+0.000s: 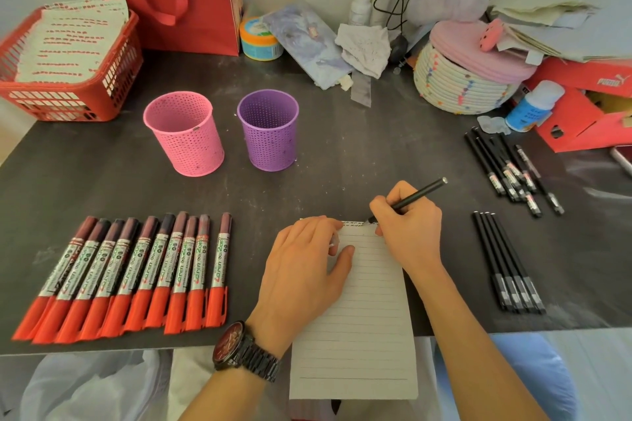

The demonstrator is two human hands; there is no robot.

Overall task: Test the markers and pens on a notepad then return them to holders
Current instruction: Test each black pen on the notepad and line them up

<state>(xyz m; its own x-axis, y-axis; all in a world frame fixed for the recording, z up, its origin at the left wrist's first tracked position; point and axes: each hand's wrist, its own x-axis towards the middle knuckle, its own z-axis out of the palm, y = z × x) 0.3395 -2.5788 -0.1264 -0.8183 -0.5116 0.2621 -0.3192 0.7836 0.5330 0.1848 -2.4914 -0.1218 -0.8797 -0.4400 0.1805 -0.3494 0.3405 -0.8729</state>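
The right hand (pixel 407 225) is closing its grip on a black pen (pixel 415 195), fingers pinched round the barrel's lower half. The pen is slanting, its tip touching the far edge of the notepad (pixel 369 301) and its back end pointing toward the worktop's (pixel 342 154) far right corner. The left hand (pixel 304 270) is resting on the notepad's far left corner with its fingers bent; whether that grip is holding something small, I cannot tell. A pink holder (pixel 184 133) and a purple holder (pixel 268 128) are standing upright beyond. Red markers (pixel 130 270) are lying in a row by the near left edge, and pens (pixel 509 267) toward the right edge. A red basket (pixel 113 85) in the far left corner is holding printed sheets.
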